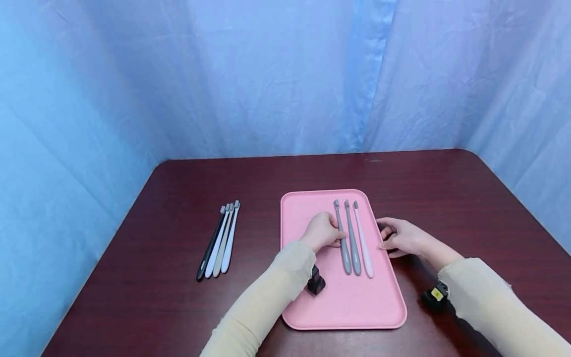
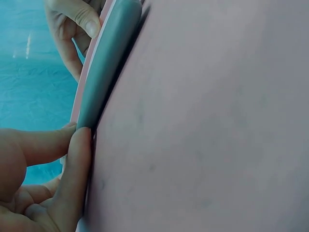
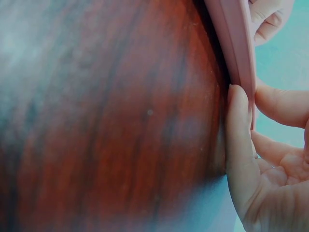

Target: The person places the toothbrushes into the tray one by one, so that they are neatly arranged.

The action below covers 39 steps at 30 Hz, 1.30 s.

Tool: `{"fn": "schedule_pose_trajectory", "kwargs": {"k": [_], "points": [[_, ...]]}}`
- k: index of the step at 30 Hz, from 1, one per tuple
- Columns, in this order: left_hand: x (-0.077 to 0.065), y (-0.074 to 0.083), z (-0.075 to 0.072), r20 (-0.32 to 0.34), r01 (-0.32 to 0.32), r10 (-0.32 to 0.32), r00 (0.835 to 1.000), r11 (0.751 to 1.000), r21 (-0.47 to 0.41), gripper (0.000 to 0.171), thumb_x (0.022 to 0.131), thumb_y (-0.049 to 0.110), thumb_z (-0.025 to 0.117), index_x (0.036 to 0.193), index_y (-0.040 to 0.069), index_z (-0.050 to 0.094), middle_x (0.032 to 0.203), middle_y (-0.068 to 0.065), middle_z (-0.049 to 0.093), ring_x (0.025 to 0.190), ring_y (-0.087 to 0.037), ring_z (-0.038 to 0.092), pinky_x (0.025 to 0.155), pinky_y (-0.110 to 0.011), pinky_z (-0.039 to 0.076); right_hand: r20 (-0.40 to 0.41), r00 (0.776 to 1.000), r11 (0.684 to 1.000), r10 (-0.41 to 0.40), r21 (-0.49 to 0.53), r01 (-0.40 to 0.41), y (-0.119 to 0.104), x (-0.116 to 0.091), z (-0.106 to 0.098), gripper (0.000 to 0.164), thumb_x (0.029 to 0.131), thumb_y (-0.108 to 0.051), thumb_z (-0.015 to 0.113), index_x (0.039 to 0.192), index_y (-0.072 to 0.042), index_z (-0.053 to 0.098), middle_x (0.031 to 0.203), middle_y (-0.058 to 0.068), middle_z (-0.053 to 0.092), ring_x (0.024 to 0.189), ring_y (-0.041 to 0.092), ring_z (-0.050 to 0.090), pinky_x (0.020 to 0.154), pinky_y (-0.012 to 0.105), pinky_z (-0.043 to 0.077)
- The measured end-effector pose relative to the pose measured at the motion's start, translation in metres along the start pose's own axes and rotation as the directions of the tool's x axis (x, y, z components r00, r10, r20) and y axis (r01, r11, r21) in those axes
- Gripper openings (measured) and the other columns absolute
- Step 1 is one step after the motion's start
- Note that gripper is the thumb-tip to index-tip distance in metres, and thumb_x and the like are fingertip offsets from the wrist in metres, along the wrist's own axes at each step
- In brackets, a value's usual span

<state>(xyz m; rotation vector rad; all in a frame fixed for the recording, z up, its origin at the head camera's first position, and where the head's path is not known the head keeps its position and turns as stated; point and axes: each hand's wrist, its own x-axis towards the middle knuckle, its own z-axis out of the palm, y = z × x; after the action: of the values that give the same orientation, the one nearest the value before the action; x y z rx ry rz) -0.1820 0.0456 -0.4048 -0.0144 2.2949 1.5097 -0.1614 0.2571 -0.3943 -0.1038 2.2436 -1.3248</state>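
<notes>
"What has the left hand [image 1: 322, 232] got?"

"Thumb and forefinger are pinched together on the smooth, rounded handle of a grey brush [image 1: 345, 258], lying on the tray [image 1: 327, 305], leftmost of three."

"And the right hand [image 1: 403, 239]?"

"Its thumb and fingers nip the tray's raised right rim, parted only by that thin edge. The tray's a matte pink rectangle, round-cornered."

"The other brushes?"

"A second grey one [image 1: 353, 243] and a slim pale pink one [image 1: 363, 243] beside it. Four more brushes [image 1: 217, 243], tapering, lie left of the tray on the glossy, dark red-brown table [image 1: 134, 258]."
</notes>
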Motion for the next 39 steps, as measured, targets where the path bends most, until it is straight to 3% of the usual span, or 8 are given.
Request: {"fn": "schedule_pose_trajectory", "kwargs": {"k": [15, 39], "points": [[-0.0028, 0.0000, 0.0000, -0.004, 0.045, -0.046, 0.999, 0.994, -0.100, 0.022, 0.079, -0.002, 0.072, 0.083, 0.001, 0.051, 0.062, -0.002, 0.053, 0.046, -0.008, 0.054, 0.050, -0.022, 0.055, -0.002, 1.000, 1.000, 0.008, 0.007, -0.008, 0.0032, 0.0007, 0.0006, 0.074, 0.082, 0.002, 0.064, 0.142, 0.011, 0.022, 0.094, 0.012, 0.053, 0.076, 0.014, 0.059, 0.069, 0.037, 0.059], [-0.0028, -0.0032, -0.0029, 0.005, -0.006, 0.007, 1.000, 0.991, -0.132, 0.020, 0.078, -0.006, 0.070, 0.091, -0.005, 0.055, 0.066, -0.001, 0.052, 0.050, -0.008, 0.054, 0.052, -0.022, 0.055, -0.001, 1.000, 1.000, 0.000, 0.011, 0.000, 0.0027, 0.0018, 0.0013, 0.072, 0.082, 0.003, 0.063, 0.141, 0.012, 0.022, 0.093, 0.012, 0.052, 0.077, 0.014, 0.059, 0.069, 0.037, 0.059]]}}
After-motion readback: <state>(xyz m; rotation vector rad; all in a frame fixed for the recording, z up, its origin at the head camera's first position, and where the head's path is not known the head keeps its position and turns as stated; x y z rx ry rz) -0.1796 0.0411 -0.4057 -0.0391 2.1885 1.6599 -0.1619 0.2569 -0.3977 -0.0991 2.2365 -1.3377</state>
